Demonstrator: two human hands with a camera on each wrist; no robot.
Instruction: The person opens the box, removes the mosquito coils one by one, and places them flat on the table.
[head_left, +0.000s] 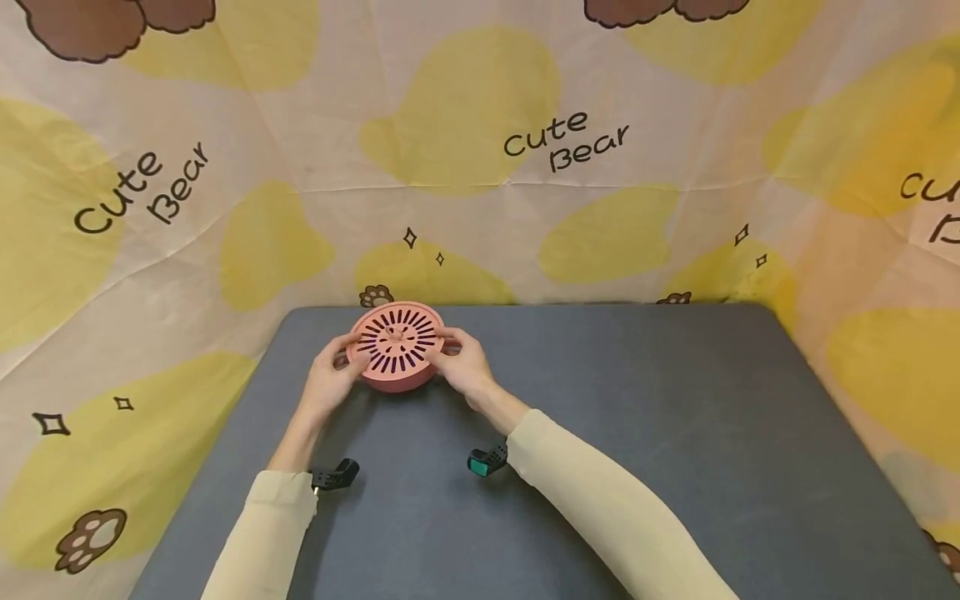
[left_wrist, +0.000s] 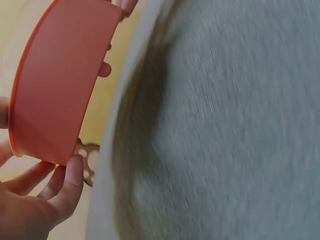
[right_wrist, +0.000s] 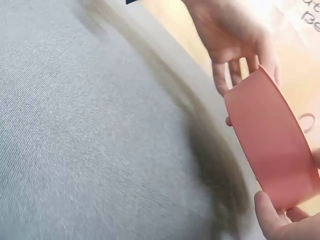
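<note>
A round pink box [head_left: 397, 384] with a slotted lid [head_left: 396, 343], looking like a mosquito coil holder, is held between both hands near the table's far edge. My left hand [head_left: 332, 372] grips its left rim, thumb on top and fingers beneath. On the opposite rim, my right hand [head_left: 465, 367] grips it the same way. The left wrist view shows the smooth side wall [left_wrist: 60, 80] and small round feet [left_wrist: 104, 69] underneath, apart from the table. A small loop [right_wrist: 306, 122] stands up from the lid in the right wrist view.
The grey table [head_left: 637, 433] carries a soft shadow below the box. Behind and beside it hangs a cloth [head_left: 465, 108] with yellow patches, paw prints and "Cute Bear" lettering. A dark strap mount [head_left: 335, 474] sits on the left wrist, another mount [head_left: 487, 460] on the right.
</note>
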